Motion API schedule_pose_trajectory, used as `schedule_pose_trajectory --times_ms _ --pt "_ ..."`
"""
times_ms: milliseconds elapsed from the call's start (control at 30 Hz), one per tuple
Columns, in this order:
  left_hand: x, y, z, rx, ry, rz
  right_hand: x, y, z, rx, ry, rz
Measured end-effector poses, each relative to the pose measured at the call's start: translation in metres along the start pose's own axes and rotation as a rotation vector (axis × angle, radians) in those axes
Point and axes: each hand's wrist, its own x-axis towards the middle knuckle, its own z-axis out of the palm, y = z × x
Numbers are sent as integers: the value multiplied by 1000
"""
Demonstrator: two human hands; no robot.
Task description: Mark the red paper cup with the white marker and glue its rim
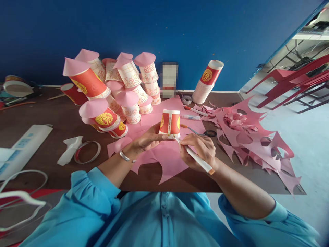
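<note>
My left hand is wrapped round a red paper cup with yellow emblems, held upside down with its white rim low. In my right hand is a white marker pen with an orange end. Its tip meets the cup near the rim; I cannot tell if it is drawing. Beneath both hands lies pink paper, with curved pieces cut away. Behind, to the left, stand several paper-cup towers topped with pink paper cones.
A tall stack of cups leans at the back right. Scissors, a glue tube and a red pen lie behind my right hand. Pink paper scraps cover the right side. A tape roll lies left.
</note>
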Motion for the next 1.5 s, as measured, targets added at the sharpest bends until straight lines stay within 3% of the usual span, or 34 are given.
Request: schedule_pose_trajectory --times_ms 300,500,1200,1500 --pt "0 -2 0 -9 -4 40 1 0 -1 6 -15 -15" --pt "1 -9 -5 -183 118 90 2 3 -4 8 -9 -12" --pt "1 -13 -10 -254 98 109 -6 11 -1 -46 -3 56" --pt "2 -13 -11 -224 18 66 -5 10 0 -26 -42 26"
